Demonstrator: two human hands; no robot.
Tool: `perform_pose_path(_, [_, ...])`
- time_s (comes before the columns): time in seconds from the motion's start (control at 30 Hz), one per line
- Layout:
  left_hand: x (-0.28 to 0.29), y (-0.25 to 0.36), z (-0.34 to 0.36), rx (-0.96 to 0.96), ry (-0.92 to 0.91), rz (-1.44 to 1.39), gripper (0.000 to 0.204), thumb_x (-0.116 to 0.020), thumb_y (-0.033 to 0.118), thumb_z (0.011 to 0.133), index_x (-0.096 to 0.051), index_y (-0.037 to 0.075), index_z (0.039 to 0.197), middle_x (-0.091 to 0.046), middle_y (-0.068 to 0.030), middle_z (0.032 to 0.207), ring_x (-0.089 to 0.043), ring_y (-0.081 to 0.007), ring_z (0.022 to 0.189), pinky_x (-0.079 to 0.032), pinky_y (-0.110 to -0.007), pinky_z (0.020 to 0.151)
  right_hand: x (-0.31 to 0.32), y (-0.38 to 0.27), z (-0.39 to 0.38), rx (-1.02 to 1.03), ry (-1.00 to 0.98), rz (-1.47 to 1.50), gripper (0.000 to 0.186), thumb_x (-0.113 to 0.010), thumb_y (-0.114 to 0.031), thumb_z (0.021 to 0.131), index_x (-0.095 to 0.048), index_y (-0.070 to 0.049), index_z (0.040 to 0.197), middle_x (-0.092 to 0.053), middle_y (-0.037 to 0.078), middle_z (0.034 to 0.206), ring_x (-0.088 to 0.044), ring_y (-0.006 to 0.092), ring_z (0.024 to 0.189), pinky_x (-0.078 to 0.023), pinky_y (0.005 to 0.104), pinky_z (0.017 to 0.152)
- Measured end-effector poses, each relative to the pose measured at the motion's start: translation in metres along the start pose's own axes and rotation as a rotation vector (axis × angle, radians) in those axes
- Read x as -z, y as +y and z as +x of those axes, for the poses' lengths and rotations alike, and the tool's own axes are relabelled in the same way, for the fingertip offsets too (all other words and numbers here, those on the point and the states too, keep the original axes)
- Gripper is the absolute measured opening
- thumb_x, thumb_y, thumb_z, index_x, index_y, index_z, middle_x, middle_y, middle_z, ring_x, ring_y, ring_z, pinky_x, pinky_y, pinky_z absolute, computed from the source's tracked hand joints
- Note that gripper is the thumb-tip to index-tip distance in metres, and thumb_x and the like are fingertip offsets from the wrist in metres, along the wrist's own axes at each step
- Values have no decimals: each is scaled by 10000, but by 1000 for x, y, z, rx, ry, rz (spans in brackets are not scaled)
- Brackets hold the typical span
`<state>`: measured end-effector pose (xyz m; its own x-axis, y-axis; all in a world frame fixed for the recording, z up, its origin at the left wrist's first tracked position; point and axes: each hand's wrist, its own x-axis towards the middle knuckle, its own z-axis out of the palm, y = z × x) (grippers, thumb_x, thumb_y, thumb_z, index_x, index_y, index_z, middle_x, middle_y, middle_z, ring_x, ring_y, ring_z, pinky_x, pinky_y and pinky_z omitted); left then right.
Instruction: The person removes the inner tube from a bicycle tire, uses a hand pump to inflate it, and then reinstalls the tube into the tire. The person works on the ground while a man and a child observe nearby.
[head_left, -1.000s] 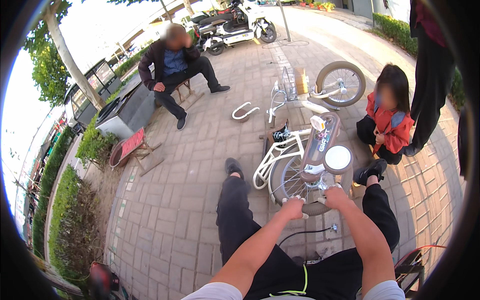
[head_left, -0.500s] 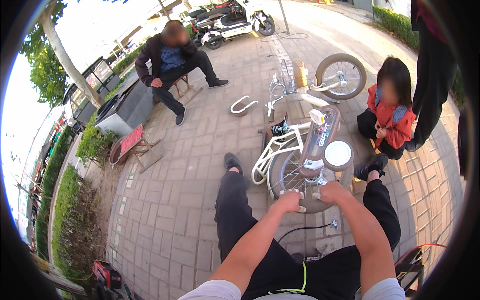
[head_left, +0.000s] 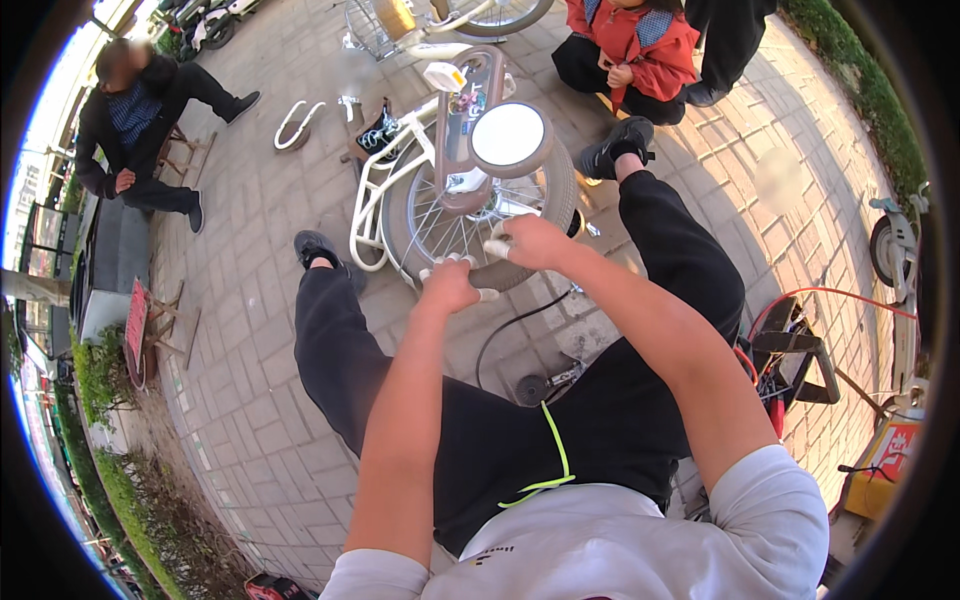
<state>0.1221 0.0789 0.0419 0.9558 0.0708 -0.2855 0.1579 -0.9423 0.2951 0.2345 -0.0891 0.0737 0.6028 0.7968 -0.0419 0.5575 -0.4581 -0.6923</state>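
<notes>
A cream bicycle lies on its side, and its wheel [head_left: 408, 235] is between my legs. My left hand [head_left: 455, 287] is closed round the near part of the tyre, fingers toward the spokes and thumb at the outer side. Beside it to the right, my right hand [head_left: 530, 243] has its fingers curled over the tyre and rim. Pale wraps cover several fingertips on both hands. A brown chain guard [head_left: 468, 130] and a white round disc [head_left: 508, 135] sit above the wheel. A black hose [head_left: 497, 335] curves over the paving near my hands.
A person in a red jacket [head_left: 645, 50] crouches beyond my right foot. Someone else sits on a stool [head_left: 172, 150] at the far left. A curved mudguard [head_left: 297, 128] lies on the paving. At my right stand a tool container [head_left: 800, 350] and a yellow box [head_left: 880, 465].
My view has swung right and downward, so the bicycle appears higher and further left. My right hand has shifted inward toward the spokes, nearer my left hand, which stays at the tyre.
</notes>
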Motion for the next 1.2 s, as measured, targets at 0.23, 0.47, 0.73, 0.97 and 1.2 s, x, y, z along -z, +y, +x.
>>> perform_pose_path(0.23, [-12, 17, -12, -46, 186, -256, 457, -743, 274, 676, -604, 50, 1050, -622, -181, 1001, -575, -365, 972, -459, -450, 832, -24, -7, -26, 133, -75, -450, 295, -586, -329, 830, -637, -76, 972, -645, 118, 957, -597, 304, 961, -375, 463, 935])
perform_pose_path(0.47, [-41, 11, -29, 431, 669, -748, 402, -722, 277, 773, -582, 22, 1050, -615, -152, 904, -598, -326, 862, -479, -422, 775, -35, -12, -22, 271, -63, -428, 319, -585, -344, 832, -632, -71, 991, -641, 123, 960, -593, 305, 961, -400, 454, 908])
perform_pose_path(0.73, [-68, 26, -18, 804, 129, -2198, 578, -579, 528, 850, -497, 82, 1209, -538, -108, 1167, -530, -247, 1027, -447, -466, 861, -64, -31, -47, 214, -43, -453, 391, -621, -304, 811, -585, -48, 1105, -576, 171, 1125, -517, 345, 1100, -346, 476, 988])
perform_pose_path(0.97, [-66, -12, -5, 1063, 431, -2088, 607, -623, 482, 841, -440, 127, 1297, -455, -83, 1322, -442, -276, 1203, -373, -500, 984, -35, 5, -64, -198, 768, -7, 623, -734, -253, 749, -473, -4, 1256, -449, 220, 1293, -424, 358, 1202, -328, 421, 1020])
perform_pose_path(1.2, [-75, 33, 3, 969, 146, -2331, 592, -658, 458, 823, -456, 127, 1271, -431, -69, 1333, -411, -284, 1218, -314, -512, 1022, -47, 19, -24, -690, 682, 1066, 568, -777, -237, 742, -543, 140, 1097, -607, 191, 1061, -589, 233, 889, -477, 336, 756])
